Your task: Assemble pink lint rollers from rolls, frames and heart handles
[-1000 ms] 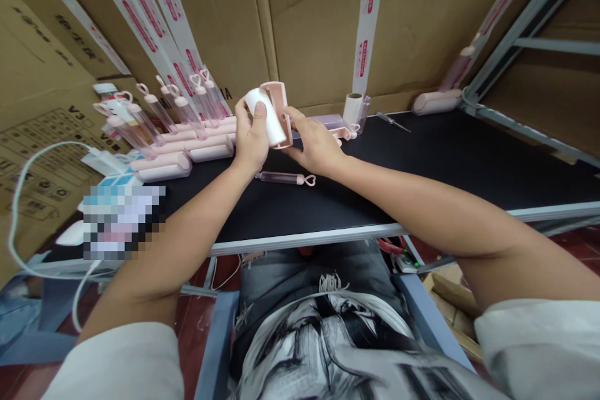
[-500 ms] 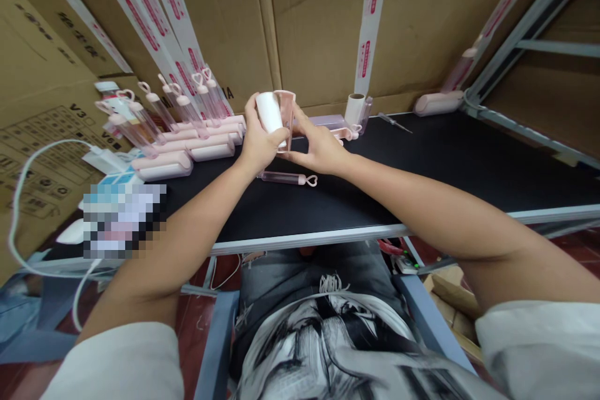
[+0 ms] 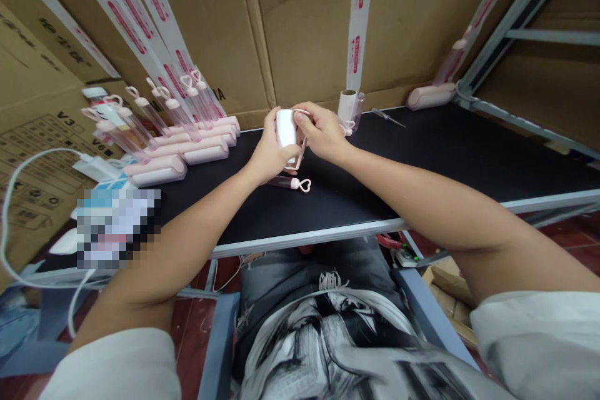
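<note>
Above the black table my left hand [image 3: 268,151] grips a white roll [image 3: 285,128], its thumb across the lower end. My right hand [image 3: 323,130] is closed on the upper part of a pink frame-like piece [image 3: 302,149], held against the right side of the roll. Below the hands lies a clear tube with a pink heart-shaped loop [image 3: 304,185], partly hidden by my left hand. To the right of my right hand stands another white roll [image 3: 347,105] beside a clear purplish piece [image 3: 359,111].
Several pink rollers with upright clear tubes [image 3: 206,149] stand at the left, near a bottle [image 3: 96,95], a blurred phone [image 3: 117,225] and a white cable. A thin pointed tool [image 3: 388,117] and a pink roller [image 3: 431,95] lie at the right. Cardboard [image 3: 304,25] stands behind.
The white roll and the pink piece have come together and tilted. My right hand has moved up onto the piece's upper end, its fingers closing. The view has shifted slightly.
</note>
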Demonstrator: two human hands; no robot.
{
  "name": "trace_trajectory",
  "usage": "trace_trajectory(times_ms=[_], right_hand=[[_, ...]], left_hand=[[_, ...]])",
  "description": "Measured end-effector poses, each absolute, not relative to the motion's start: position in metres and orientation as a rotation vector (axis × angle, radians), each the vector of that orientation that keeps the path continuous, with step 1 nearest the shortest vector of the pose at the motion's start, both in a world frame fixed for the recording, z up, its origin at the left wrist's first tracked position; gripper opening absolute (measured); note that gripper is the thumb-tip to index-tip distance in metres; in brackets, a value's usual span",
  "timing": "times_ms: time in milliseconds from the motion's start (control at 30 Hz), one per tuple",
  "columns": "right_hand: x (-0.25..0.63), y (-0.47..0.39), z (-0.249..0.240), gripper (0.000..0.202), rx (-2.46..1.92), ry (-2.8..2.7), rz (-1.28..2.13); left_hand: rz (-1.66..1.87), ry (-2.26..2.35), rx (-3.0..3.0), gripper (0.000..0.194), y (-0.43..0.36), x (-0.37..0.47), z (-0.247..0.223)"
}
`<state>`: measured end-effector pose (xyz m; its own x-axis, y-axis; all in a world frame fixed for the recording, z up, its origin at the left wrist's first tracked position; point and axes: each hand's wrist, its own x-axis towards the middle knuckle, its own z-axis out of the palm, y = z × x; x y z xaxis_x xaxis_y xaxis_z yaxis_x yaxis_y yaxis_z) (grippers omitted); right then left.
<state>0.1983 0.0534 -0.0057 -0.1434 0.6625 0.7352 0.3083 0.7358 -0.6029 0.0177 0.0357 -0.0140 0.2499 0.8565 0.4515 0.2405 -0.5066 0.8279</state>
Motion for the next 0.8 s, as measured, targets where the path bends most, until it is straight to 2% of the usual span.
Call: trace_trajectory(times_ms=[167,433,600,800], right_hand=[[0.196,0.056,-0.004,0.062,-0.707,-1.670,0.424],[0.200,0.058,-0.005,0.059,-0.651,-1.720,0.562],[0.201,0.064,-0.007,0.064,-0.581,-1.686,0.699],[0.203,0.071,-0.005,0.065,-0.559,-1.643,0.837]], left_hand=[[1.198,0.944,1.753,0.116,0.028,0.022,-0.010],[1.319,1.019,1.920,0.104,0.028,0.029,-0.021],[1.307,1.005,1.905,0.097,0.020,0.032,-0.017],[1.219,0.989,1.733,0.099,0.011,0.036,-0.016]])
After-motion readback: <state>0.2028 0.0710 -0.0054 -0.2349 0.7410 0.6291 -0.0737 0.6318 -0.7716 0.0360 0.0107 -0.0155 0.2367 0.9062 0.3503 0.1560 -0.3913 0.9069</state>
